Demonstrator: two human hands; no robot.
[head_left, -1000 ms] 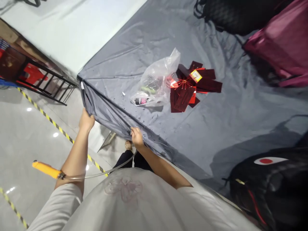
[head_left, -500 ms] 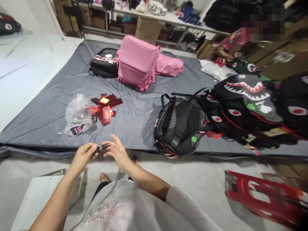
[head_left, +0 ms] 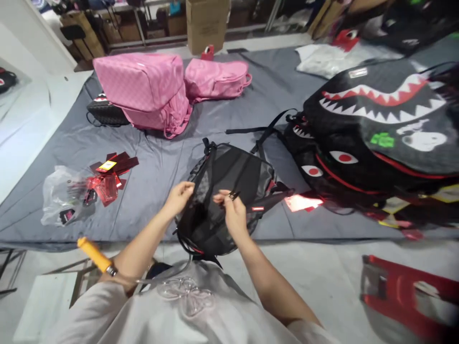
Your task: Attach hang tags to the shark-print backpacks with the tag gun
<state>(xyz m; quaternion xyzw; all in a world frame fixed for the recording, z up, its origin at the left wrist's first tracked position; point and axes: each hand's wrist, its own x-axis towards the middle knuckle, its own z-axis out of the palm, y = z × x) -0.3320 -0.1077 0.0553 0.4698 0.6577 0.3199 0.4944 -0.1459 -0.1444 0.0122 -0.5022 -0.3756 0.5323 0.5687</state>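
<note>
black backpack (head_left: 229, 191): mesh-panelled, red trim, at table (head_left: 150, 167) edge | left hand (head_left: 178, 196) fingers pinch its fabric | right hand (head_left: 233, 210) fingers pinch small dark piece | grey cloth; storeroom shelves behind

White short-sleeved top with a pale flower outline; bare forearms.

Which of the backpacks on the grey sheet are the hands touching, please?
The plain black mesh-backed backpack at the sheet's near edge; left hand and right hand both grip it. The pink and shark-face backpacks lie untouched.
</note>
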